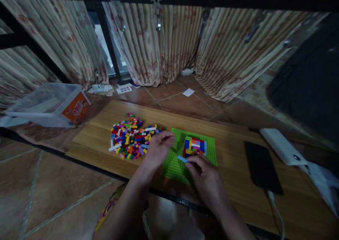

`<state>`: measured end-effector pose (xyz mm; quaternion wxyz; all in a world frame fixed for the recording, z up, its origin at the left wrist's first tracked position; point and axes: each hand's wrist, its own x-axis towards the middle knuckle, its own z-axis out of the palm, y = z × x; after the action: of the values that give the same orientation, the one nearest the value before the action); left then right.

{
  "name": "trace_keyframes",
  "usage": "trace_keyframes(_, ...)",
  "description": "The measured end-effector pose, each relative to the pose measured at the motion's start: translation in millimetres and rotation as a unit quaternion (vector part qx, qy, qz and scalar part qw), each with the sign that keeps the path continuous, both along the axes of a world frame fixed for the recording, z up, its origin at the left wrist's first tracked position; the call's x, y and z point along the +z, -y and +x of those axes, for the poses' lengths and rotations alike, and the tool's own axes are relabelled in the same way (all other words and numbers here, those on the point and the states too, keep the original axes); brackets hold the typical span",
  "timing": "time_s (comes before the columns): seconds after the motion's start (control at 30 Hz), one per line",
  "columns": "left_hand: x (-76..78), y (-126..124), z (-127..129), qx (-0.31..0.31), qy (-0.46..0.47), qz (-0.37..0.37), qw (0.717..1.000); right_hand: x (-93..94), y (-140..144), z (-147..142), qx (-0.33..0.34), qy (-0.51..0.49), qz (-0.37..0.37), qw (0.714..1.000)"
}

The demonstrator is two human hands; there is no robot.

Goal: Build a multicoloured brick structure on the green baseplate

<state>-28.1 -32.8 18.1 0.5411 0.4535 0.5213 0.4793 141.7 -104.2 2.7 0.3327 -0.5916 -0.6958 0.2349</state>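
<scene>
While pinched between right hand fingertips, just above green baseplate beside brick stack: light blue brick, small, stiff, light, best held by its sides. Left hand loosely curled, seemingly empty, near loose brick pile. Studs blurred, dim.

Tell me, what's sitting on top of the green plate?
On the green plate stands a small block of coloured bricks. The right hand, its grip on a light blue brick, covers the plate's near edge, so anything beneath it is hidden.
</scene>
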Motion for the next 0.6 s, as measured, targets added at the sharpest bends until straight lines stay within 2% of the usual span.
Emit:
trace_keyframes(0.1, -7.5, 0, 2, -0.033, -0.048, 0.028, 0.998, 1.1, -1, 4, -0.027, -0.003, 0.002, 1.000)
trace_keyframes(0.23, -11.8, 2, 5, -0.025, -0.083, 0.059, 0.994, -3.1, -1, 4, -0.029, 0.001, 0.009, 1.000)
trace_keyframes(0.37, -4.3, 10, 16, 0.033, -0.055, 0.080, 0.995, -10.8, -2, -5, -0.019, 0.025, 0.018, 0.999)
trace_keyframes(0.43, 2.2, 16, 23, 0.072, -0.071, 0.137, 0.985, -14.1, -3, -15, -0.009, 0.047, 0.028, 0.998)
trace_keyframes(0.53, 10.5, 24, 29, 0.086, -0.105, 0.217, 0.967, -18.5, -6, -30, 0.008, 0.085, 0.053, 0.995)
trace_keyframes(0.6, 13.3, 27, 30, 0.081, -0.112, 0.240, 0.961, -22.2, -9, -40, 0.024, 0.118, 0.076, 0.990)
